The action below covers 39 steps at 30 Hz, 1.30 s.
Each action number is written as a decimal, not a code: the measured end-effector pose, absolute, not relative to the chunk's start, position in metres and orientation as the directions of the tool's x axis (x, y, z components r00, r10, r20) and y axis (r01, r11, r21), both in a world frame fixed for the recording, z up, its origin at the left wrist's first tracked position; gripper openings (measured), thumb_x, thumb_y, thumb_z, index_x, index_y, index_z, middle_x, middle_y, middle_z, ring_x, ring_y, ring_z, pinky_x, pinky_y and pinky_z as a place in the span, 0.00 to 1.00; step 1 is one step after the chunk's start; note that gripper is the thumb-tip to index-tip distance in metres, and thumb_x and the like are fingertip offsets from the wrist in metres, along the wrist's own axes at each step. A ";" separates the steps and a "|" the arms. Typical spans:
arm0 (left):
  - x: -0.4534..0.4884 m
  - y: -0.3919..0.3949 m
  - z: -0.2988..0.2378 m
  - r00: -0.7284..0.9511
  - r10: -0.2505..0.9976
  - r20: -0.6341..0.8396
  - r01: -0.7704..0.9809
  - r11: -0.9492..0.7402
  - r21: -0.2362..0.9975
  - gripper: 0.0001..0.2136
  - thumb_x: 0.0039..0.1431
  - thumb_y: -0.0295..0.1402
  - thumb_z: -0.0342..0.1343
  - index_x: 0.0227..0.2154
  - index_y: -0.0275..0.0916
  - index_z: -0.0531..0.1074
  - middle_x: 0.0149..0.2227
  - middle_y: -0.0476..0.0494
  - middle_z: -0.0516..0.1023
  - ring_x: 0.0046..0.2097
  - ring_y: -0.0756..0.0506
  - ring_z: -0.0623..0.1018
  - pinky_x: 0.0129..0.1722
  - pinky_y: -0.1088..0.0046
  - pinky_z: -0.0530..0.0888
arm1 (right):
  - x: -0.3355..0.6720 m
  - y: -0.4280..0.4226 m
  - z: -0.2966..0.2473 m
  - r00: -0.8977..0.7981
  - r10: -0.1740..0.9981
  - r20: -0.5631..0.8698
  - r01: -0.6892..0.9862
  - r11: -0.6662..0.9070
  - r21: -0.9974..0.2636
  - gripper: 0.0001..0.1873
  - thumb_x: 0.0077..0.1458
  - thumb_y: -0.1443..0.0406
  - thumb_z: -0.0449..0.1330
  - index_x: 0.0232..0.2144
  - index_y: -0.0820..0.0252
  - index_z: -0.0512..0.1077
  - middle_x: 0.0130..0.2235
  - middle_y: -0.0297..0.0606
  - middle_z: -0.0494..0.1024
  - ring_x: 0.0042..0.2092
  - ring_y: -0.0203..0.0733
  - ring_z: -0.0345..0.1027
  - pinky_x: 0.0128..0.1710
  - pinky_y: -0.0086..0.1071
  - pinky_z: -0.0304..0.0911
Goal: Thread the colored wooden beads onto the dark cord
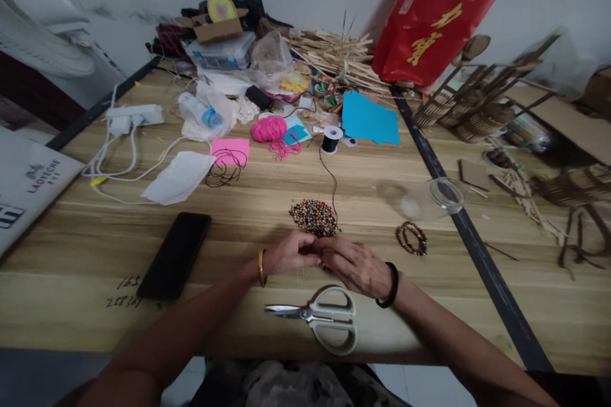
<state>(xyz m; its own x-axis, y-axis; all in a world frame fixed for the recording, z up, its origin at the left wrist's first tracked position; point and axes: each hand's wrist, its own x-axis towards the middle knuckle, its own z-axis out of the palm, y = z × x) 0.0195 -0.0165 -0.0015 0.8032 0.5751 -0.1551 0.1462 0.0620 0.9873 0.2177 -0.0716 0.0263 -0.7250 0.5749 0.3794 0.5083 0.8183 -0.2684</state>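
Observation:
My left hand (287, 252), with a gold bangle at the wrist, and my right hand (356, 265), with a dark band, meet fingertip to fingertip. Their fingers are pinched together, and whatever lies between them is hidden. Just beyond the fingertips is a heap of small multicoloured beads (314, 217). A thin black cord (333, 179) runs from a spool (330, 140) down to the right side of this heap, near my right fingers. Scissors (315, 313) with pale green handles lie closer to me, blades pointing left. To the right rests a coiled beaded bracelet (411, 238).
A black phone (175, 255) lies at left, near a white power strip (135, 116) and its cables. A clear plastic jar (446, 196) lies at right. Pink yarn (268, 129), blue paper (370, 117) and wooden strips (331, 51) crowd the back.

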 end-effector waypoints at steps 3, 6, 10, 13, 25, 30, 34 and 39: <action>0.020 -0.016 0.004 0.787 0.594 -0.165 0.159 0.063 0.985 0.08 0.50 0.33 0.57 0.25 0.32 0.68 0.25 0.50 0.68 0.29 0.52 0.67 0.29 0.78 0.64 | 0.217 -0.071 0.026 -0.724 0.580 0.373 0.532 0.814 -0.233 0.10 0.63 0.71 0.47 0.41 0.67 0.67 0.47 0.52 0.71 0.49 0.45 0.66 0.41 0.34 0.70; 0.021 -0.016 0.010 0.768 0.617 -0.172 0.160 0.074 0.984 0.07 0.49 0.32 0.57 0.25 0.33 0.68 0.25 0.50 0.69 0.28 0.52 0.67 0.29 0.79 0.64 | 0.216 -0.070 0.026 -0.705 0.597 0.383 0.548 0.801 -0.240 0.10 0.63 0.71 0.47 0.41 0.66 0.67 0.42 0.49 0.72 0.46 0.45 0.67 0.42 0.35 0.69; 0.023 -0.017 0.012 0.732 0.660 -0.168 0.168 0.064 0.984 0.05 0.48 0.29 0.56 0.23 0.33 0.68 0.22 0.52 0.67 0.26 0.53 0.65 0.27 0.79 0.62 | 0.215 -0.069 0.026 -0.691 0.608 0.391 0.546 0.794 -0.268 0.10 0.63 0.71 0.46 0.41 0.66 0.67 0.39 0.47 0.72 0.40 0.42 0.67 0.39 0.35 0.68; 0.024 -0.019 0.011 0.694 0.708 -0.131 0.183 0.003 0.983 0.03 0.46 0.27 0.56 0.23 0.33 0.68 0.23 0.51 0.67 0.26 0.54 0.65 0.26 0.80 0.62 | 0.215 -0.069 0.025 -0.682 0.632 0.368 0.565 0.775 -0.284 0.08 0.63 0.71 0.48 0.39 0.65 0.67 0.36 0.45 0.72 0.38 0.42 0.66 0.36 0.33 0.67; 0.027 -0.023 0.010 0.668 0.734 -0.125 0.132 0.049 0.990 0.05 0.47 0.29 0.58 0.24 0.32 0.68 0.23 0.50 0.69 0.25 0.54 0.67 0.26 0.80 0.64 | 0.212 -0.073 0.019 -0.511 0.822 0.252 0.556 0.540 -0.632 0.06 0.64 0.68 0.47 0.37 0.60 0.63 0.32 0.38 0.70 0.32 0.37 0.65 0.31 0.28 0.62; 0.026 -0.021 0.008 0.687 0.713 -0.140 0.110 0.088 0.990 0.08 0.47 0.32 0.60 0.24 0.32 0.68 0.22 0.50 0.69 0.25 0.54 0.67 0.26 0.80 0.64 | 0.211 -0.072 0.024 -0.456 0.864 0.215 0.518 0.454 -0.725 0.05 0.63 0.67 0.49 0.36 0.60 0.64 0.29 0.35 0.70 0.28 0.34 0.64 0.29 0.27 0.60; 0.025 -0.020 0.006 0.694 0.705 -0.143 0.127 0.076 0.989 0.08 0.47 0.32 0.61 0.24 0.31 0.69 0.24 0.48 0.71 0.26 0.54 0.68 0.27 0.79 0.64 | 0.211 -0.071 0.029 -0.456 0.870 0.188 0.501 0.425 -0.754 0.06 0.63 0.66 0.50 0.34 0.61 0.65 0.29 0.35 0.71 0.28 0.34 0.64 0.28 0.27 0.60; 0.025 -0.019 0.008 0.690 0.705 -0.164 0.153 0.079 0.985 0.07 0.48 0.30 0.60 0.24 0.31 0.70 0.24 0.49 0.71 0.26 0.54 0.68 0.27 0.80 0.65 | 0.210 -0.071 0.029 -0.457 0.870 0.185 0.497 0.422 -0.758 0.07 0.63 0.66 0.50 0.34 0.61 0.66 0.28 0.35 0.72 0.27 0.34 0.64 0.27 0.26 0.59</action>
<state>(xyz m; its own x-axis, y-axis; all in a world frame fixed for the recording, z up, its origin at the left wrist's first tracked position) 0.0249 -0.0194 0.0078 0.6897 0.7053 -0.1642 0.1532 0.0795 0.9850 0.2098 -0.0706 0.0289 -0.4567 0.8702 0.1850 0.4967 0.4219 -0.7585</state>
